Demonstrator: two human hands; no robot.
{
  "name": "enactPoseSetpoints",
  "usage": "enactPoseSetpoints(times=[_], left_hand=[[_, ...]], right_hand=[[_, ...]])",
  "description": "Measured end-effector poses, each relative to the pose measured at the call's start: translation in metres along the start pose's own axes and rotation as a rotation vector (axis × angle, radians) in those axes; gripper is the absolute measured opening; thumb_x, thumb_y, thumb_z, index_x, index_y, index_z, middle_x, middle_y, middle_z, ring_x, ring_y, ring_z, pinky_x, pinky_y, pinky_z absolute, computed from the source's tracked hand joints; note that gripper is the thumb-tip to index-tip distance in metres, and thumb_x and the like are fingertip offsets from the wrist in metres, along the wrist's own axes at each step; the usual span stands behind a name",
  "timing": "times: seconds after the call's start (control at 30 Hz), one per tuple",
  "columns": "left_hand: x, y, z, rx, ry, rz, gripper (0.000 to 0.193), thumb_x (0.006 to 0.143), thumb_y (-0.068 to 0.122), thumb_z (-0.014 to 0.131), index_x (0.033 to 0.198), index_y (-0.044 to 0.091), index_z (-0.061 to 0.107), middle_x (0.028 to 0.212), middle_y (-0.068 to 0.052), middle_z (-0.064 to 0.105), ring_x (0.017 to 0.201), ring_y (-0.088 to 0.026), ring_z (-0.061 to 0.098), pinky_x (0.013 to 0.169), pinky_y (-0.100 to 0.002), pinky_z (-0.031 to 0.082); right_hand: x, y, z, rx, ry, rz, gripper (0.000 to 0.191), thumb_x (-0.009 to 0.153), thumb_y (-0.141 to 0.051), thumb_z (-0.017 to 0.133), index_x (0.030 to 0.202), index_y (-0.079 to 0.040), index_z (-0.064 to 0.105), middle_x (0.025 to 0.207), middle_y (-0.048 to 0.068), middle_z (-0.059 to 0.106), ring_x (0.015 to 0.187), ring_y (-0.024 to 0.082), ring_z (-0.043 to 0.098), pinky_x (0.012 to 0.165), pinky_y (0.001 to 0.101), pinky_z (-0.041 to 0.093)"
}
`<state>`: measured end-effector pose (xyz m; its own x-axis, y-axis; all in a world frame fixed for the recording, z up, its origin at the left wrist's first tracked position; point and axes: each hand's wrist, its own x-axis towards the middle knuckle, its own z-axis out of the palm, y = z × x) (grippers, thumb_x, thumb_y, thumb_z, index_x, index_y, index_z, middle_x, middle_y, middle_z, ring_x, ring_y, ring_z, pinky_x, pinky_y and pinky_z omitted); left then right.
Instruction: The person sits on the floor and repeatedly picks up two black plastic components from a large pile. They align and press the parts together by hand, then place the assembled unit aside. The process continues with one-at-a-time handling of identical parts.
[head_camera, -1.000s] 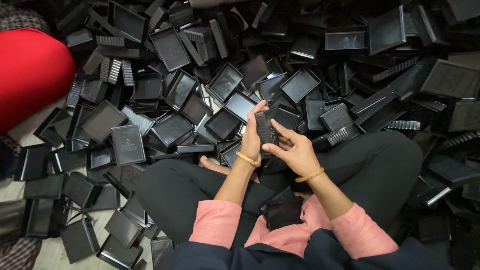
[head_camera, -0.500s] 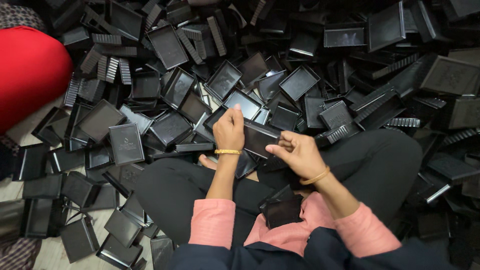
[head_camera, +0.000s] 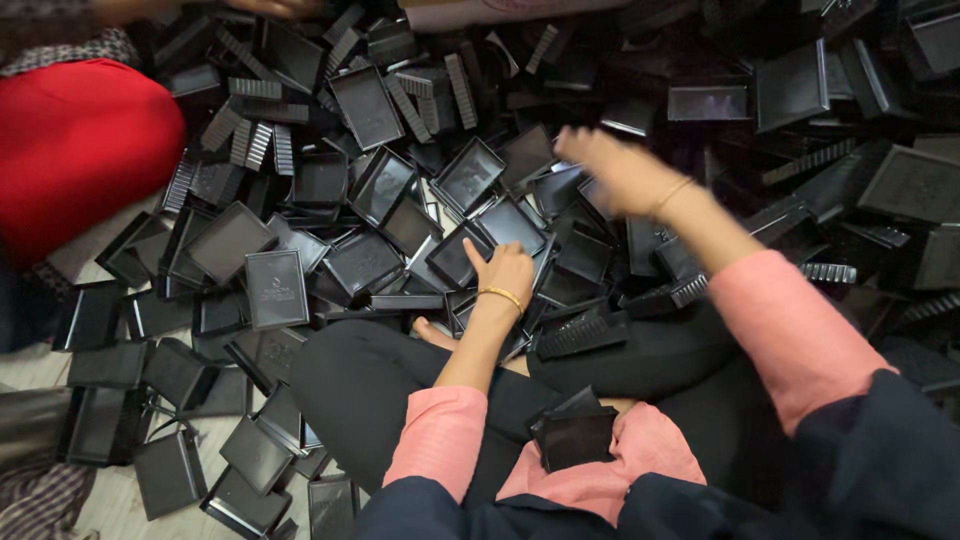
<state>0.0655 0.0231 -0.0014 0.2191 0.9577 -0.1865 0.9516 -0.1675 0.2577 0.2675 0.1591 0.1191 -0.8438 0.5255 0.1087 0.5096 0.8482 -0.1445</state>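
Black plastic trays (head_camera: 380, 110) lay heaped across the floor (head_camera: 105, 505) as we sat cross-legged among them, pink sleeves pushed to the elbow. Our left hand (head_camera: 505, 272), a gold bangle (head_camera: 500, 295) at the wrist, rested with loosely curled fingers on the trays just beyond the knee, one finger lifted; it appeared to press on the pile and not to clasp any one piece, though the palm hid what lay beneath it. Our right hand (head_camera: 612, 172) stretched out over the far middle of the heap, blurred in motion, fingers spread; we could not tell whether it held anything. The nearest open tray (head_camera: 512, 225) lay between the two hands, just beyond the left and closer to it than to the right, its long side running slantwise up towards the right hand. A small stack (head_camera: 575, 435) of the same black pieces sat in our lap against the pink cloth. Ribbed black strips (head_camera: 245, 140) were mixed in towards the heap's far left. A red bundle (head_camera: 75, 150) sat at the left edge of the heap, and a pale box (head_camera: 520, 10) showed at the far edge. No label could be seen.
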Motion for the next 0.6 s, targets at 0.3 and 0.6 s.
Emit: enactPoseSetpoints(times=[0.3,0.6], left_hand=[[0.01,-0.003,0.029,0.062,0.456,-0.088,0.018,0.092,0.012,0.064,0.11,0.014,0.065,0.104,-0.008,0.065,0.104,-0.031,0.06,0.096,-0.066,0.038],[-0.036,-0.006,-0.045,-1.21,0.195,0.196,0.027,0.098,0.017,0.063,0.122,0.011,0.07,0.1,-0.002,0.062,0.09,-0.016,0.058,0.079,-0.03,0.048]], right_hand=[[-0.067,0.008,0.031,0.046,0.216,0.378,0.069,0.073,-0.014,0.079,0.137,-0.018,0.055,0.133,0.02,0.052,0.123,0.038,0.051,0.104,0.0488,0.045],[-0.11,-0.089,0.04,1.948,0.708,0.835,0.024,0.099,-0.02,0.067,0.116,-0.005,0.06,0.109,0.009,0.067,0.096,0.02,0.066,0.093,0.0377,0.053]])
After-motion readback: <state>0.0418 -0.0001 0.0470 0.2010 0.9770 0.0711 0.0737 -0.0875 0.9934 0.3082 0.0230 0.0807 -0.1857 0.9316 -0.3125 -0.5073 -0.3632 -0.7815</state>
